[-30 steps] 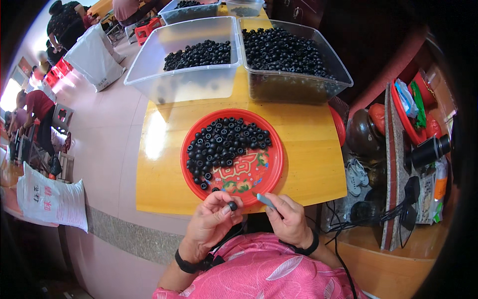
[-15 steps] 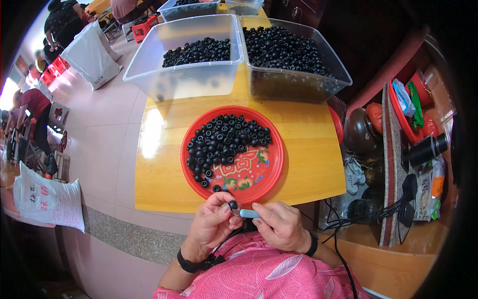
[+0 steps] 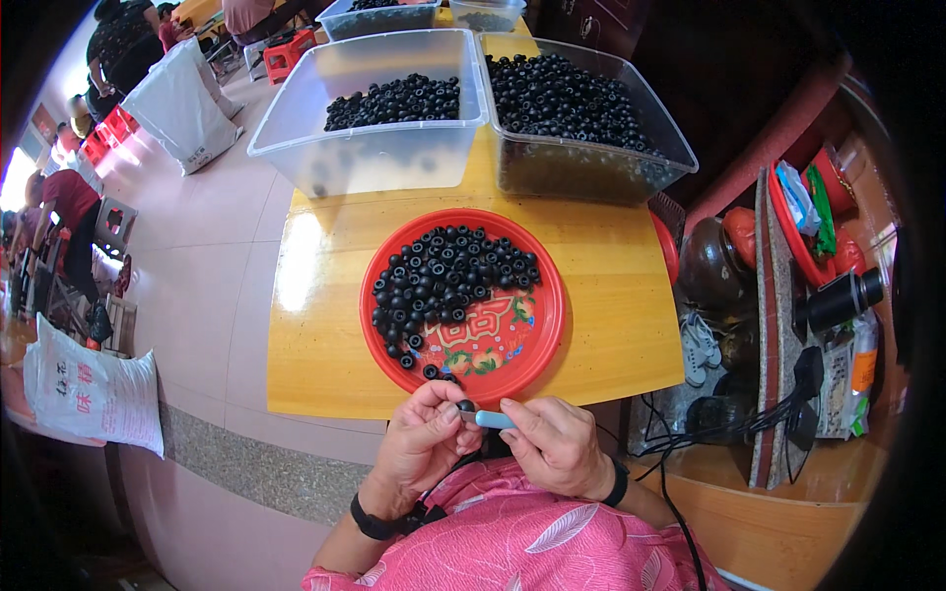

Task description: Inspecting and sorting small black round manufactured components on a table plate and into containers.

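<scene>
Just off the near edge of the red round tray [image 3: 532, 360], my left hand [image 3: 422, 438] pinches one small black round cap [image 3: 466, 405] between thumb and fingers. My right hand [image 3: 564, 451] grips a small tool with a light-blue handle [image 3: 495, 420], its working end against or very close to the cap. What shape that end has, I cannot make out. Many similar black caps [image 3: 443, 271] with hollow centres cover the far and left parts of the tray, and a few lie at its near rim beside my left hand.
Two clear plastic bins, left [image 3: 394, 158] and right [image 3: 581, 177], stand behind the tray on the yellow wooden table [image 3: 616, 325], both with black caps. White sacks [image 3: 94, 394] are on the floor at left. Cables [image 3: 709, 438] hang by a cluttered shelf at right. Other people sit and stand farther off.
The tool's light-blue handle has tilted slightly, and the cap has turned a little in my left fingers. Both hands stay in nearly the same place; the view has shifted slightly.
</scene>
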Action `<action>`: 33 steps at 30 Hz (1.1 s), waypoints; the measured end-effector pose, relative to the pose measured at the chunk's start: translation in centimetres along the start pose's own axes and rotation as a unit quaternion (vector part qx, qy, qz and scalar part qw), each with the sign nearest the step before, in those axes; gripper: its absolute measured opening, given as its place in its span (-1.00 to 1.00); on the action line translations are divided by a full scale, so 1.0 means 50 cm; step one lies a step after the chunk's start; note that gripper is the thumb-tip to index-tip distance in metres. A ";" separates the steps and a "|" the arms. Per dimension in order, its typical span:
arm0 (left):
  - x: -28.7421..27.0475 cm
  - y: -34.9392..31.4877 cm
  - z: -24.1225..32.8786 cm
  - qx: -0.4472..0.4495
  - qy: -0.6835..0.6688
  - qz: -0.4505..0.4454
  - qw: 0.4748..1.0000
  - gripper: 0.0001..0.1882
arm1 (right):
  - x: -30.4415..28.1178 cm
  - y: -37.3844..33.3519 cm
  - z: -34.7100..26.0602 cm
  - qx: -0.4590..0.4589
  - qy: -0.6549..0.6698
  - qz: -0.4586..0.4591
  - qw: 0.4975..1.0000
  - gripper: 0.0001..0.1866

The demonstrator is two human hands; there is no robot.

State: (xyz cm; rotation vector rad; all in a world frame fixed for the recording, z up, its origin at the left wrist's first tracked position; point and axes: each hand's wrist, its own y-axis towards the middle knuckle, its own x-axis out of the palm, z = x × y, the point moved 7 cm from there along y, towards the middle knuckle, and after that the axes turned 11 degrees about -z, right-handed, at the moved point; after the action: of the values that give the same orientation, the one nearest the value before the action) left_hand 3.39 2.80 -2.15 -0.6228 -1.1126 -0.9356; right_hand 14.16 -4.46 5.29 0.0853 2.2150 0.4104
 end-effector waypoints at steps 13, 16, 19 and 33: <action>0.035 -0.002 -0.002 -0.018 0.041 -0.056 0.997 -0.82 | -0.021 -0.024 0.080 0.089 -0.079 0.066 0.991 -0.65; 0.027 0.011 -0.004 -0.015 -0.010 -0.057 0.998 -0.83 | -0.019 -0.015 0.072 0.100 0.040 0.028 0.994 -0.69; 0.026 0.019 -0.008 -0.016 -0.015 -0.057 0.998 -0.83 | 0.002 -0.016 0.086 0.133 0.109 0.032 0.985 -0.75; 0.020 0.021 -0.035 -0.067 0.041 0.009 0.997 -0.85 | 0.079 -0.014 0.092 0.227 0.532 -0.048 0.814 -0.73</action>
State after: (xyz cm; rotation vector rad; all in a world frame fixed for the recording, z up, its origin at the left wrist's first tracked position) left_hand 5.27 1.60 -1.80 -0.6970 -0.9748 -1.0178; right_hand 15.29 -3.09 -0.56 -0.0158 3.3792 -0.2371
